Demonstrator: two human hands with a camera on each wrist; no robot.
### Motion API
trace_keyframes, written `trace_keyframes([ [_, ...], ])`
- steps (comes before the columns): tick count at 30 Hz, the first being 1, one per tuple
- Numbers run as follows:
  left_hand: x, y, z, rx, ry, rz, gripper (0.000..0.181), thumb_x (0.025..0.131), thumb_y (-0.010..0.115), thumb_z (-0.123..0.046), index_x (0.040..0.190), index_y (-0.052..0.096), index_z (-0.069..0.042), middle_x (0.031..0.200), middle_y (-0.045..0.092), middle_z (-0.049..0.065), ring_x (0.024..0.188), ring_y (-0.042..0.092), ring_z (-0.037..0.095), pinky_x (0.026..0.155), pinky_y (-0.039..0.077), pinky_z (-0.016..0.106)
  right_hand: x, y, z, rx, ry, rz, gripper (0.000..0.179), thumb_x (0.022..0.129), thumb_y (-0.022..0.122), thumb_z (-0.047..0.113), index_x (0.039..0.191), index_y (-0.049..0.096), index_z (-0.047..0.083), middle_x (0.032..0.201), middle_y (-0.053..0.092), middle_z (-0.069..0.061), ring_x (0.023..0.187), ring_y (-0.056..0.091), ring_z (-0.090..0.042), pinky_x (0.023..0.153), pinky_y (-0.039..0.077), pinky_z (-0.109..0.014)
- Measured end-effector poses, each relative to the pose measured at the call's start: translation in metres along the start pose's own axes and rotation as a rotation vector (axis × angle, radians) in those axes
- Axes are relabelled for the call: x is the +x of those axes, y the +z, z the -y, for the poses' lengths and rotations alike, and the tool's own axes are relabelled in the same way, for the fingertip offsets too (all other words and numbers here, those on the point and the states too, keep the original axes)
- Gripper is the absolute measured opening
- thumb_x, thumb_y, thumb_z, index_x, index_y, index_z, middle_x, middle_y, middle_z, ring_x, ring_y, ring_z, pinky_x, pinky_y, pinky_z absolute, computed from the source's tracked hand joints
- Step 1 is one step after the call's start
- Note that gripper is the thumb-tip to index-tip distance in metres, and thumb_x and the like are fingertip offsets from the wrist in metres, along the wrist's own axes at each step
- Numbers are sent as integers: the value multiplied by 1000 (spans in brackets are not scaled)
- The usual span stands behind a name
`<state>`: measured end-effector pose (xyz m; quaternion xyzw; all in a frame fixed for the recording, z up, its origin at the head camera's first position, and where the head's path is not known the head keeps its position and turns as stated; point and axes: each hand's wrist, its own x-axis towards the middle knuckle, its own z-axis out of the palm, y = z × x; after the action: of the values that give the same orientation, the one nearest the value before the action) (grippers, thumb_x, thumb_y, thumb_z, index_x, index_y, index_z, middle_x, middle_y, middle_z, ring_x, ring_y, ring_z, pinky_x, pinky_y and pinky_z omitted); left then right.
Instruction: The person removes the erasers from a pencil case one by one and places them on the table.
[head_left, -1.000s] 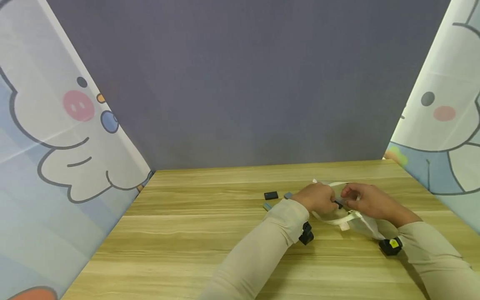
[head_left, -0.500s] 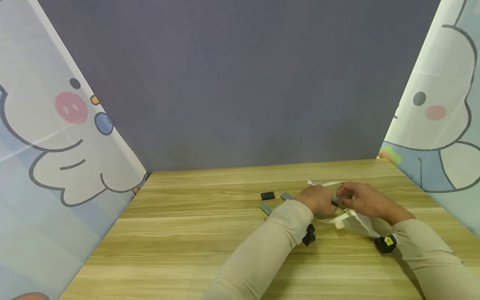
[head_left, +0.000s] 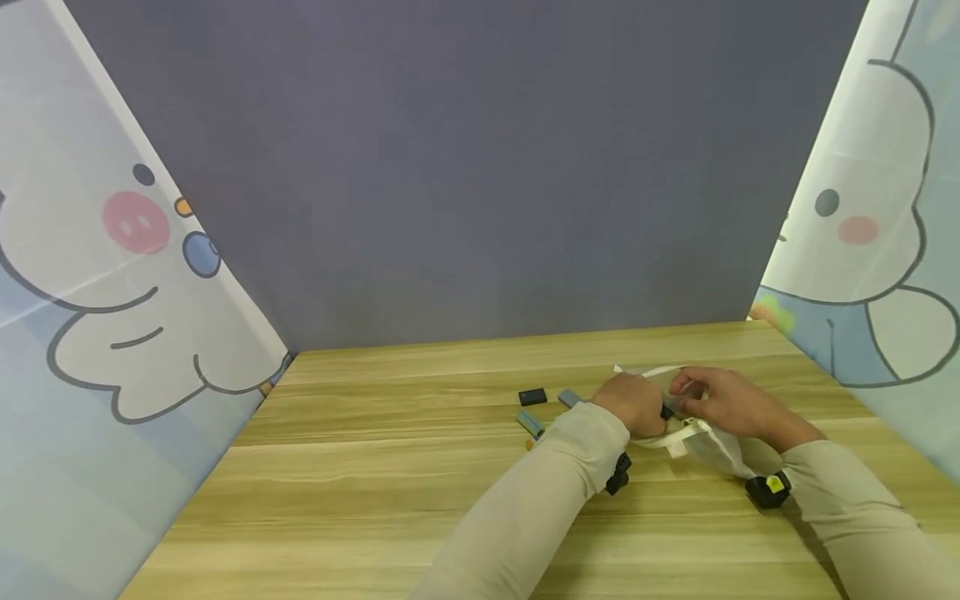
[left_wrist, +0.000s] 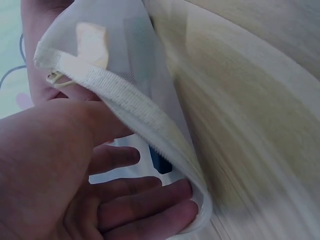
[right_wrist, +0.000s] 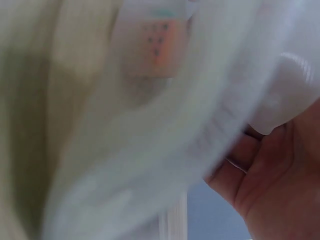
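In the head view a white mesh bag [head_left: 716,450] with pale trim lies at the right of the table, its mouth spread. My left hand [head_left: 632,404] reaches into that mouth, fingers loosely extended inside the trim in the left wrist view. A small dark blue, flat-ended item [left_wrist: 161,162] shows just beyond those fingertips, partly hidden by the rim. My right hand [head_left: 731,404] holds the bag at its far right side, fingers curled near the trim. Blurred trim [right_wrist: 170,150] covers part of that hand in the right wrist view.
Left of the bag lie a small black box [head_left: 532,397], a grey bar-shaped item [head_left: 570,398] and a teal one [head_left: 530,423], with a bit of orange [head_left: 529,445] beside the left sleeve. A grey wall panel [head_left: 480,183] stands behind the wooden table [head_left: 360,500].
The head view has shifted slightly. My left hand sits a little nearer the right hand over the bag's mouth, and the dark item shows less beside its fingers. The right hand stays at the bag.
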<state>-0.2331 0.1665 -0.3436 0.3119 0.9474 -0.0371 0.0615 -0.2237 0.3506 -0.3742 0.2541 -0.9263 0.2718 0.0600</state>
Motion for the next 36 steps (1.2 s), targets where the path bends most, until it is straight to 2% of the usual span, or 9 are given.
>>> trace_keyframes([
  [5,1,2,-5,34,-10,-24,41,89,56,-31,51,45,-21,45,35,-6,40,31,9,43,35,24,-3,3,-1,39,16,-13,6,91,60,15,97,61,15,90,64,3,81,62,-11,67,48,-32],
  [10,6,-1,-6,44,12,-10,38,91,55,-36,56,50,-22,47,37,-6,41,34,8,45,36,23,-6,3,-1,45,26,-16,8,92,59,13,99,62,14,94,64,2,82,62,-11,68,48,-32],
  [13,9,-2,-4,41,23,11,35,92,54,-33,59,54,-23,47,36,-6,42,33,8,46,36,23,-6,3,-1,43,45,-14,9,92,58,13,100,62,14,93,64,2,83,61,-10,69,49,-31],
  [20,8,-3,-3,69,50,32,23,94,55,-26,72,61,-25,55,48,-7,49,40,8,54,38,22,-8,7,-3,40,29,-26,11,91,58,9,99,62,14,91,64,3,82,61,-11,68,48,-31],
  [25,8,-4,1,81,72,0,19,94,55,-21,78,62,-26,63,55,-8,55,43,6,58,37,21,-7,7,-1,58,5,-32,12,90,57,4,98,61,12,90,64,2,81,62,-13,67,48,-30],
  [31,7,0,3,99,91,-26,11,92,58,-24,89,66,-31,72,60,-13,61,50,2,61,39,20,-7,8,-1,53,23,-18,13,89,59,5,97,62,14,87,64,4,80,61,-9,67,48,-28],
  [36,10,0,2,92,78,-2,14,93,57,-23,85,67,-29,69,59,-10,59,46,5,63,38,20,-6,8,-3,47,17,-29,13,88,58,3,96,62,13,88,64,4,80,61,-10,67,49,-29],
])
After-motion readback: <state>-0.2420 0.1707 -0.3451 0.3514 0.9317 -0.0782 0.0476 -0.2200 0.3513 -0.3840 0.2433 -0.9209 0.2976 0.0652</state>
